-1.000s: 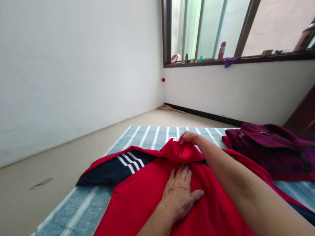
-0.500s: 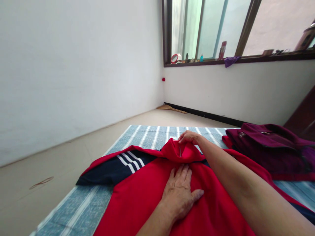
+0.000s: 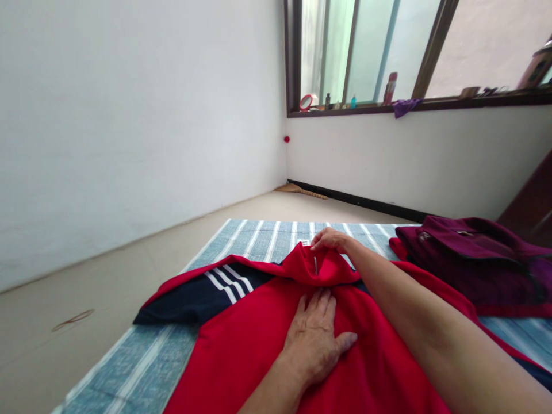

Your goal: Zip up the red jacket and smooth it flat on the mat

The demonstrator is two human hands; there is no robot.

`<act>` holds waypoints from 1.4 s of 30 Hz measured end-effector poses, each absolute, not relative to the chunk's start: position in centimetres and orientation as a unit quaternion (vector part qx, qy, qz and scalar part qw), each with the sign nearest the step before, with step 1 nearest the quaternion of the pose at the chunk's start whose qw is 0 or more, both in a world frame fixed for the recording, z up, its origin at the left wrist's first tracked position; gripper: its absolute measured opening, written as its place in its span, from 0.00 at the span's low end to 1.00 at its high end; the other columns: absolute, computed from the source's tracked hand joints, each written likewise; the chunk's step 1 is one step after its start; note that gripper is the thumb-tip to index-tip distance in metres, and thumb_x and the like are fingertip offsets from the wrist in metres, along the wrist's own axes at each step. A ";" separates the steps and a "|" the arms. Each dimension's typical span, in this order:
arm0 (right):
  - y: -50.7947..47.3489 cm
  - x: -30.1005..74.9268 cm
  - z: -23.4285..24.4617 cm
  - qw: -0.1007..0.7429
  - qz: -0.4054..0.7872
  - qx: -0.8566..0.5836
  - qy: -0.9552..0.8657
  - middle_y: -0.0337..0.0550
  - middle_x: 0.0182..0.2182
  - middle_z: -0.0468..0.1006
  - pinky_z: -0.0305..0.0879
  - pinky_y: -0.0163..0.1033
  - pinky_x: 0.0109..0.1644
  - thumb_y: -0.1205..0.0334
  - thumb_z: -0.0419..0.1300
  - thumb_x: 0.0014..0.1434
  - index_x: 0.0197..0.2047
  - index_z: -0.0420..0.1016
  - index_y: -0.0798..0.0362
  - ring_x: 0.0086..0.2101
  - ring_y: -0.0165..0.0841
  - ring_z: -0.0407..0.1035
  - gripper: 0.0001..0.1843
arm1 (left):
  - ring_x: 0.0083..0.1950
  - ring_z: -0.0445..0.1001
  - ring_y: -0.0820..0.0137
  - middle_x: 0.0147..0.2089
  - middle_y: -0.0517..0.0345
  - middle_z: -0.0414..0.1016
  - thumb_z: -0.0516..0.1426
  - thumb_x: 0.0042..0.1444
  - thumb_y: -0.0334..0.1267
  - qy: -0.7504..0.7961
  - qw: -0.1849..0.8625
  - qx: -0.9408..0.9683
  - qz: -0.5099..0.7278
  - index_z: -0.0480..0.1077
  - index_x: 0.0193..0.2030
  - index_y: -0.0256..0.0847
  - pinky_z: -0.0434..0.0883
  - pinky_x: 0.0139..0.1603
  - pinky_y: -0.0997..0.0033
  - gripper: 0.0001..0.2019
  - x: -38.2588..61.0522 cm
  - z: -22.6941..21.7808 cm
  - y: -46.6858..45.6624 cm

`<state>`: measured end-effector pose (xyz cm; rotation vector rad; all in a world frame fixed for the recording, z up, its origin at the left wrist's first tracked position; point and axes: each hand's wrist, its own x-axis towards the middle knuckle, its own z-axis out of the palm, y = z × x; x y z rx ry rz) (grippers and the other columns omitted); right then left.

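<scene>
A red jacket (image 3: 241,351) with navy sleeve panels and white stripes lies spread out before me, its collar (image 3: 297,265) pointing away. My left hand (image 3: 314,333) rests flat on the red cloth just below the collar, fingers stretched and thumb apart. At the collar's far edge, my right hand (image 3: 328,239) pinches the fabric, with the fingertips partly hidden behind the hand. A small zipper pull (image 3: 315,265) shows inside the collar, and a white label (image 3: 304,242) peeks out behind it.
Under the jacket is a blue-and-white striped cloth (image 3: 142,368). Folded maroon clothes (image 3: 470,264) are stacked at the right. On the floor lie a broom (image 3: 302,190) in the corner and a thin brown loop (image 3: 73,320) at the left. Several small items stand along the windowsill (image 3: 357,107).
My right hand has shifted very slightly left along the collar's edge, still pinching it. The left hand and the jacket's body look the same.
</scene>
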<state>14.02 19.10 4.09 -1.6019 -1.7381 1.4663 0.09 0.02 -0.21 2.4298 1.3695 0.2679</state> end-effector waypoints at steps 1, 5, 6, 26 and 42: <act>19.1 14.0 4.1 0.178 0.513 -0.569 -0.617 0.37 0.30 0.73 0.69 0.33 0.31 0.63 0.59 0.61 0.37 0.71 0.58 0.27 0.25 0.69 0.06 | 0.71 0.42 0.61 0.71 0.51 0.45 0.40 0.58 0.63 0.482 0.168 0.855 0.095 0.49 0.68 0.38 0.40 0.70 0.51 0.38 0.1 -0.2 0.0; 19.1 13.5 4.1 0.183 0.476 -0.586 -0.630 0.39 0.33 0.73 0.69 0.34 0.32 0.61 0.58 0.62 0.39 0.71 0.58 0.29 0.26 0.69 0.08 | 0.71 0.42 0.61 0.71 0.51 0.46 0.40 0.58 0.63 0.482 0.165 0.855 0.098 0.49 0.68 0.38 0.41 0.70 0.50 0.39 0.1 -0.4 0.0; 19.1 13.4 4.1 0.184 0.466 -0.589 -0.634 0.39 0.34 0.73 0.69 0.34 0.32 0.61 0.58 0.62 0.39 0.71 0.58 0.30 0.27 0.69 0.08 | 0.71 0.42 0.61 0.71 0.51 0.46 0.41 0.58 0.63 0.483 0.165 0.854 0.100 0.49 0.68 0.38 0.41 0.70 0.50 0.39 0.1 -0.4 0.0; 19.3 13.6 2.9 0.256 0.415 -0.580 -0.652 0.39 0.33 0.73 0.69 0.34 0.32 0.59 0.58 0.62 0.39 0.71 0.58 0.29 0.27 0.69 0.10 | 0.67 0.53 0.53 0.66 0.36 0.55 0.53 0.58 0.45 0.552 0.075 0.806 0.199 0.57 0.63 0.29 0.56 0.65 0.49 0.30 0.8 0.0 0.0; 18.8 12.4 2.2 0.229 0.382 -0.598 -0.667 0.42 0.40 0.73 0.70 0.39 0.38 0.58 0.58 0.62 0.44 0.71 0.58 0.36 0.31 0.70 0.12 | 0.67 0.55 0.57 0.67 0.37 0.54 0.52 0.53 0.37 0.535 0.164 0.809 0.182 0.49 0.67 0.26 0.56 0.66 0.59 0.35 0.5 0.2 -0.1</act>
